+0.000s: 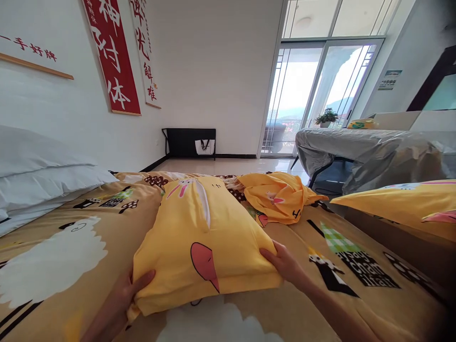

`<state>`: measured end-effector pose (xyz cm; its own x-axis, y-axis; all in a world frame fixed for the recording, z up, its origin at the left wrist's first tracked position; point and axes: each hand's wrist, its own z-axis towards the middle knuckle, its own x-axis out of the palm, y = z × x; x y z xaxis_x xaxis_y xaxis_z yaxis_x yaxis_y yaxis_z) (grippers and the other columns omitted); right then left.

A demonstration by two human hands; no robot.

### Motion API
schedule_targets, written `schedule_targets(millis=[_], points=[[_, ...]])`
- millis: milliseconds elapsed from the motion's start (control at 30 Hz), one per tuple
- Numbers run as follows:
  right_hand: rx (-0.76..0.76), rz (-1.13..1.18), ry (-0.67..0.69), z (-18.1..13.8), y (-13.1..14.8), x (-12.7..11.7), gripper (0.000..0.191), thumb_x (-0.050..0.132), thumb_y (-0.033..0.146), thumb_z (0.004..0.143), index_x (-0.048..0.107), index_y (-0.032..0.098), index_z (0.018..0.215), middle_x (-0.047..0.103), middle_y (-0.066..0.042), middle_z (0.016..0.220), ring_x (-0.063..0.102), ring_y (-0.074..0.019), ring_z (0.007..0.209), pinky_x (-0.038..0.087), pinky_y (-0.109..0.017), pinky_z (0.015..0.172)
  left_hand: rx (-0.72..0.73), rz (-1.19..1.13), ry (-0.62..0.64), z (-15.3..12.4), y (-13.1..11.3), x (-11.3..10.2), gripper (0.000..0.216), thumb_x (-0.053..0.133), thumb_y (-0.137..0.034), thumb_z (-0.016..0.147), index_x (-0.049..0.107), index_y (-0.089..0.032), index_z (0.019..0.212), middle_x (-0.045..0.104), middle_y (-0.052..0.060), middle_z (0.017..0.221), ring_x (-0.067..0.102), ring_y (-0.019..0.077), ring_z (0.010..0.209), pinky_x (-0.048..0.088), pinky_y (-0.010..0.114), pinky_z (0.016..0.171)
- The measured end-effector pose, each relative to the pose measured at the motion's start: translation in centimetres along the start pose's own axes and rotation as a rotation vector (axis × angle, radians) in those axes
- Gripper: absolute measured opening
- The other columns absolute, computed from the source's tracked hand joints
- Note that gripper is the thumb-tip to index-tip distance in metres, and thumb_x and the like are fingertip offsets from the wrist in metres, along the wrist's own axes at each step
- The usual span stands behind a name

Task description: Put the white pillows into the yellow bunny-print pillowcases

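A yellow pillow (235,242) with a printed rabbit and a pink carrot-like shape lies in front of me, its near edge lifted a little off the bed. My left hand (123,297) grips its near left corner, thumb on top and fingers hidden beneath. At the near right corner my right hand (281,261) pinches the cloth, thumb on top. A white strip shows in a slit near the pillow's far end. Just beyond it to the right lies a crumpled yellow pillowcase (285,197).
The bed has a tan patterned sheet (124,232). White pillows (53,183) are stacked at left, and another yellow pillow (409,204) sits at right. Past the bed stand a plastic-covered table (356,142), a black folded panel (181,142) and a glass sliding door (302,95).
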<state>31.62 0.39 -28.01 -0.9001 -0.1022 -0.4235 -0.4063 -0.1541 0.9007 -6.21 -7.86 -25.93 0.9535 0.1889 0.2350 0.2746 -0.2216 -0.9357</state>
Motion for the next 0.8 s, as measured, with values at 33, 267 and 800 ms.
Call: schedule_targets(millis=[33,267,800], points=[[0.012,0.021,0.034,-0.3,-0.2,-0.5,0.052,0.057,0.056,0.075,0.065,0.012,0.102,0.070,-0.010,0.097,0.063,-0.0261,0.088,0.050,-0.037,0.077,-0.002,0.042,-0.002,-0.2,0.2,-0.8,0.086,0.078,-0.046,0.061,0.042,-0.019,0.135,0.065,0.013,0.119,0.064,0.0322,0.104,0.057,0.040,0.080],[0.309,0.188,0.328,-2.7,-3.1,-1.6,0.051,0.072,0.049,0.065,0.064,0.015,0.102,0.071,-0.005,0.095,0.064,-0.0253,0.093,0.051,-0.030,0.075,0.058,0.591,0.024,-0.5,3.5,-6.2,0.054,0.073,-0.058,0.056,0.069,-0.020,0.094,0.072,0.007,0.104,0.063,0.0347,0.104,0.051,0.043,0.092],[0.336,-0.020,0.054,-3.7,-3.0,-1.9,0.043,0.067,0.048,0.064,0.068,0.016,0.093,0.071,-0.007,0.090,0.066,-0.0262,0.085,0.052,-0.031,0.069,0.041,0.434,-0.134,-1.6,3.9,-3.9,0.044,0.063,-0.055,0.069,0.063,-0.020,0.095,0.072,0.009,0.097,0.067,0.0328,0.093,0.056,0.042,0.080]])
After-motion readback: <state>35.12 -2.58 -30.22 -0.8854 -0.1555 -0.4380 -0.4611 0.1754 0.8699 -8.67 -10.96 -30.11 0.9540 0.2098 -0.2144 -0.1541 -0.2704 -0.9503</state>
